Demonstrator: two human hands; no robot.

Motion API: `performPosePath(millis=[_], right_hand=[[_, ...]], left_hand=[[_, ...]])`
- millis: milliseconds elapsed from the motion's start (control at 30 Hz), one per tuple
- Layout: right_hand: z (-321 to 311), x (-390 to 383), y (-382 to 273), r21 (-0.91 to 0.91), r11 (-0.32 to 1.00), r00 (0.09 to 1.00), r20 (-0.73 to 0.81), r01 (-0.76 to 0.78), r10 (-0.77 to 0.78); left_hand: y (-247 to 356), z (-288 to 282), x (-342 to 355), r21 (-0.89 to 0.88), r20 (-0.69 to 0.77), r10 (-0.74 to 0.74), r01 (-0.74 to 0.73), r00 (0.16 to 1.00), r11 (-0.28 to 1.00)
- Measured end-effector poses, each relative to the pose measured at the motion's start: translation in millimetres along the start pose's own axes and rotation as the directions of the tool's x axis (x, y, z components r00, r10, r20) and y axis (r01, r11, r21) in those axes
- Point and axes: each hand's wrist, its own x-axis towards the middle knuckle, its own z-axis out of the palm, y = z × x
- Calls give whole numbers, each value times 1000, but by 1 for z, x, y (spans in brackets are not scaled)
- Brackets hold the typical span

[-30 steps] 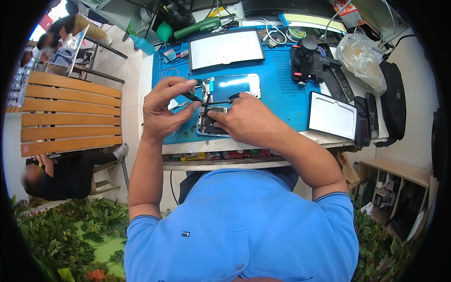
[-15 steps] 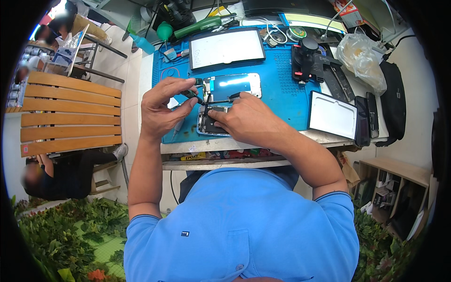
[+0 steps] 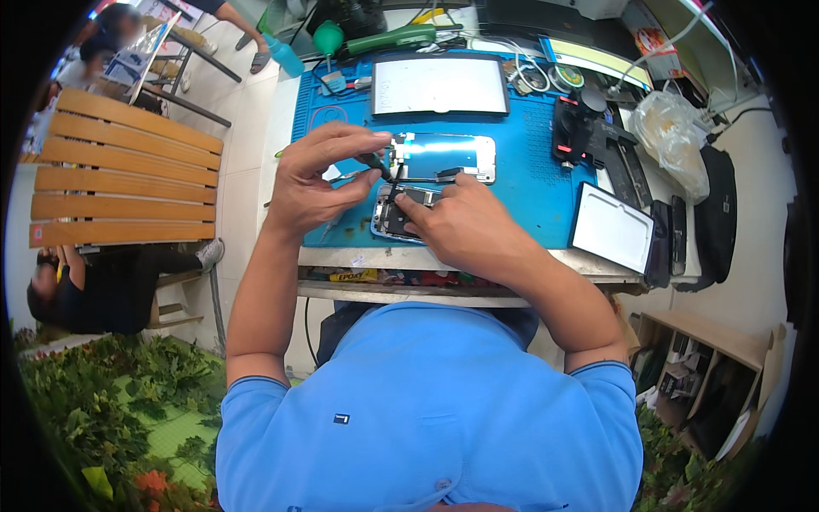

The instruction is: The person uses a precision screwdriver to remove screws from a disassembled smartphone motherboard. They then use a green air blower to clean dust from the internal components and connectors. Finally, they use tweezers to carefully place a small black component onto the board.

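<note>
An opened phone body (image 3: pixel 391 224) with bare inner parts lies on the blue work mat (image 3: pixel 520 205) near the bench's front edge. Just beyond it is a detached phone screen (image 3: pixel 452 154), its inner side up. Between thumb and fingers, my left hand (image 3: pixel 311 175) pinches a small dark green screwdriver (image 3: pixel 372 160), slanting down toward the top of the phone body. My right hand (image 3: pixel 473 218) rests over the phone's right part, a fingertip pressed on it. The same hand keeps a slim tool with a black end (image 3: pixel 448 175), lying between body and screen; its kind is unclear.
Behind the screen lies a white-topped tray (image 3: pixel 439 85). To the right stand a black clamp-like device (image 3: pixel 580 128), a plastic bag (image 3: pixel 670 141) and a white, black-edged box (image 3: pixel 612 228). A wooden bench (image 3: pixel 128 175) and several people are at the left.
The view has shifted, so the bench items sit farther right in the picture. Both hands keep nearly the same grip and place at the phone.
</note>
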Motion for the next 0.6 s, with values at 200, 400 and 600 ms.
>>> performPosePath(millis=[200, 400, 600], right_hand=[[-3, 1, -6, -28, 1000, 1000, -9, 0, 0], [-2, 0, -11, -65, 998, 1000, -29, -2, 0], [-2, 1, -14, -67, 998, 1000, -19, 16, -17]], left_hand=[[-6, -2, 0, 18, 63, 65, -66, 996, 998], [-4, -4, 1, 81, 62, 64, -69, 996, 994], [-6, -6, 0, 60, 75, 60, -64, 995, 996]])
